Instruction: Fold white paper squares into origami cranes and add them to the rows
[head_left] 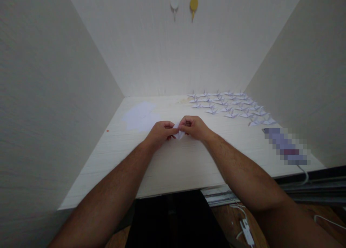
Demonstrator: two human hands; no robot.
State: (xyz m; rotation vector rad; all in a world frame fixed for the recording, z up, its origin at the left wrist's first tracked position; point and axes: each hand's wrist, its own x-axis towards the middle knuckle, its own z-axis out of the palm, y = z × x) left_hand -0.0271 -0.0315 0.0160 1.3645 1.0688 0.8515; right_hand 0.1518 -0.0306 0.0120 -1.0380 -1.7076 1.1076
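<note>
Between both hands (pixel 159 132) (pixel 196 127), paper (pixel 180 134) (folded)

No text, label, brand, number or sign can be read. The folded paper (pixel 179 133) over the desk (pixel 175 168) shows blank, and the object (pixel 286 147) at the desk's right edge is blurred into blocks.

Folded piece (pixel 179 132) – thin matt white paper; cranes (pixel 229 106) beyond it same paper. Table (pixel 175 161) w/ pale matt woodgrain – smooth.
</note>
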